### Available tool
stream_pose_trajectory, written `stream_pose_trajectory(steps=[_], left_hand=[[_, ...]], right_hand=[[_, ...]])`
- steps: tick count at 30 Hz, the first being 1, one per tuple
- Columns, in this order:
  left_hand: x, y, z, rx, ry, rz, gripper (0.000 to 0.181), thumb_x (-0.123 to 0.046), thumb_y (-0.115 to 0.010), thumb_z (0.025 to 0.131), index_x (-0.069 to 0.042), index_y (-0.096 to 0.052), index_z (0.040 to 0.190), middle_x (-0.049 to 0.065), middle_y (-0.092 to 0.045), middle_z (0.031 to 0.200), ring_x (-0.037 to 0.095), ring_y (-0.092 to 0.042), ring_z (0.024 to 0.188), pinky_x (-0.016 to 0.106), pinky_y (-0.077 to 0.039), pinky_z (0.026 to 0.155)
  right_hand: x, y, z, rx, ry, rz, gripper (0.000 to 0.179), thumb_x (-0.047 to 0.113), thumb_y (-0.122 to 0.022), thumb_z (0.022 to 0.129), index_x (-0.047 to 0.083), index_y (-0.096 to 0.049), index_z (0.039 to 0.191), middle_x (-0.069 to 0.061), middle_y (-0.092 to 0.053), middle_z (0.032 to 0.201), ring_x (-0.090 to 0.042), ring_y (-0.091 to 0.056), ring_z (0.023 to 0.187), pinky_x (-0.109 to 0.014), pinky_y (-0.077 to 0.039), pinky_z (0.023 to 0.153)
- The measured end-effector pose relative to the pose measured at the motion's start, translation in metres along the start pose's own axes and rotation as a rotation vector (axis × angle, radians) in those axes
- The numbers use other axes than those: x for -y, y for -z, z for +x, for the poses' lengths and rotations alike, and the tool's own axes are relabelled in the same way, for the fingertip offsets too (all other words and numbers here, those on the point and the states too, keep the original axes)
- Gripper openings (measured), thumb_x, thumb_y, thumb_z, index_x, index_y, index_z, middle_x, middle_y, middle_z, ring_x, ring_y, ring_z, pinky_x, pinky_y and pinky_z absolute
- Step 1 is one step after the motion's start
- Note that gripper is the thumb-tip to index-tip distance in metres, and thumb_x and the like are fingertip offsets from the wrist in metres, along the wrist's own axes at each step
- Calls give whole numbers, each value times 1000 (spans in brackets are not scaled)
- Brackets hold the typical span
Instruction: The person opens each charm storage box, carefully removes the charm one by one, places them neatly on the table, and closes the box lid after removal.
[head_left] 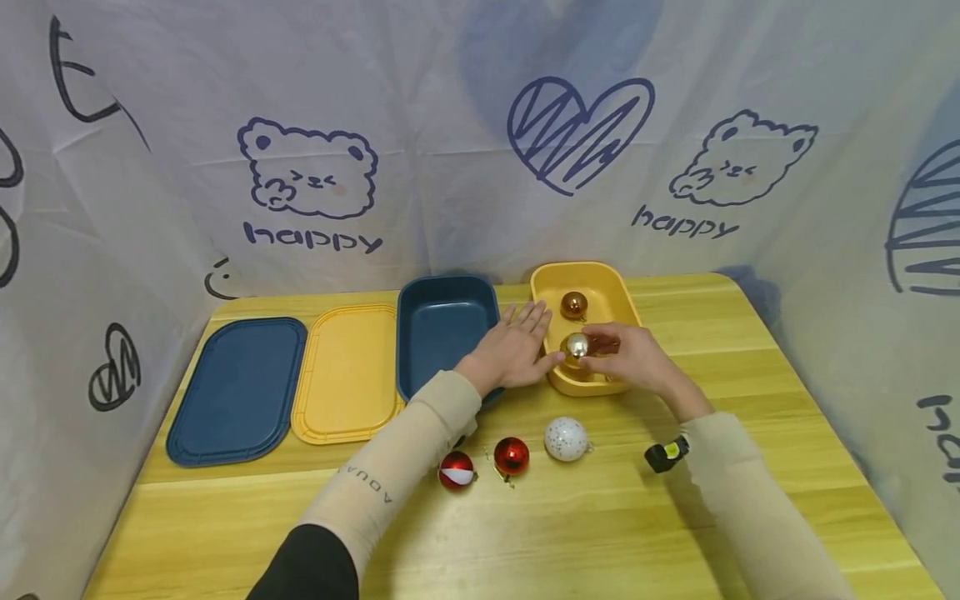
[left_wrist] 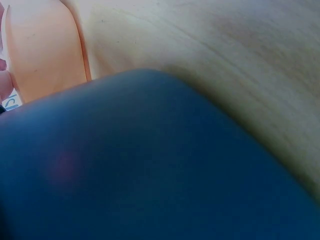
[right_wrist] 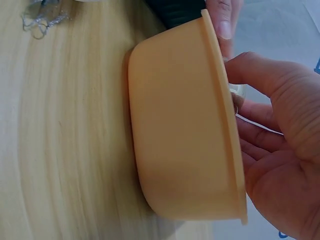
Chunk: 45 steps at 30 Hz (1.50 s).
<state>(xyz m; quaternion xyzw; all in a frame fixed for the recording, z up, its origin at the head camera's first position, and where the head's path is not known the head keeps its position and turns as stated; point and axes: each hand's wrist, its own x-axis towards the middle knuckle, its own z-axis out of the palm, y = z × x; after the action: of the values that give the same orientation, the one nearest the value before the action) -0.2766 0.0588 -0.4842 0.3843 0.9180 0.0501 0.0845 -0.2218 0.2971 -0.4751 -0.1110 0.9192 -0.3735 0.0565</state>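
My right hand [head_left: 630, 357] pinches a shiny gold Christmas ball [head_left: 576, 346] between thumb and fingers at the near end of the yellow container [head_left: 627, 302]. A darker copper-gold ball [head_left: 573, 305] lies inside, toward the far end. With straight, spread fingers my left hand [head_left: 513, 346] reaches across the right side of the blue container [head_left: 405, 333] to the yellow one's left rim. In the right wrist view, the yellow wall [right_wrist: 182, 125] hides most of the held ball behind the right hand [right_wrist: 280, 115]. The left wrist view is mostly filled by the blue container's wall [left_wrist: 150, 160].
In front of the containers lie a white speckled ball [head_left: 566, 439], a red ball [head_left: 512, 456] and a red-and-white ball [head_left: 457, 471] close to the left forearm. A blue lid [head_left: 236, 392] and a yellow lid [head_left: 347, 375] lie flat on the left of the wooden table [head_left: 480, 550].
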Motion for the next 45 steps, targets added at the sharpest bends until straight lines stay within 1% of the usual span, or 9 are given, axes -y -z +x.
stream_pose_trajectory(steps=[8,15,18,22,32,36,39,45], left_hand=[[1,1,-2,-7,-6,4,83,-62,-24,111,-4,-14,169,15,-10,178,29,-9,166,48,-6,135],[-1,2,-1,2,2,5,82,-61,-24,111,-5,-13,170,15,-8,178,28,-8,166,48,-6,135],[-1,2,-1,5,1,18,83,-62,-22,111,-5,-13,170,14,-8,178,28,-8,166,49,-8,135],[-1,2,-1,2,-6,31,83,-63,-21,111,-4,-12,170,15,-9,178,29,-8,166,49,-9,135],[1,1,-1,12,-14,16,82,-62,-23,111,-5,-11,170,14,-5,179,29,-6,166,47,-4,135],[1,1,0,5,-20,15,82,-61,-26,111,-5,-12,170,14,-6,178,29,-7,166,48,-5,135],[1,1,0,-1,-12,15,82,-60,-27,111,-5,-13,170,14,-7,178,29,-7,166,49,-6,135],[2,2,-1,-6,-20,11,83,-62,-25,111,-4,-13,170,15,-8,178,31,-8,166,50,-8,135]], right_hand=[[4,8,-8,-28,-2,0,58,21,-83,92,-2,-63,141,-21,-73,128,-37,-71,118,-51,-57,103],[12,14,-16,-66,40,-5,55,21,-84,91,-2,-66,137,-20,-75,123,-35,-72,114,-53,-56,104],[16,16,-20,-77,56,4,54,21,-85,91,-1,-66,137,-20,-75,123,-36,-73,114,-53,-57,104],[23,17,-25,-87,76,13,54,20,-85,91,-1,-67,136,-21,-75,124,-36,-73,113,-54,-57,102],[41,16,-45,-77,115,11,53,23,-86,90,3,-68,136,-17,-72,130,-33,-73,113,-53,-57,102],[45,15,-51,-75,136,2,53,23,-86,90,4,-68,136,-15,-72,129,-31,-73,112,-53,-58,100],[48,13,-54,-73,152,0,52,20,-87,89,6,-68,136,-12,-72,129,-29,-73,112,-53,-58,99],[52,6,-62,-60,180,-29,53,20,-89,87,7,-69,135,-9,-72,129,-25,-74,112,-47,-60,98]])
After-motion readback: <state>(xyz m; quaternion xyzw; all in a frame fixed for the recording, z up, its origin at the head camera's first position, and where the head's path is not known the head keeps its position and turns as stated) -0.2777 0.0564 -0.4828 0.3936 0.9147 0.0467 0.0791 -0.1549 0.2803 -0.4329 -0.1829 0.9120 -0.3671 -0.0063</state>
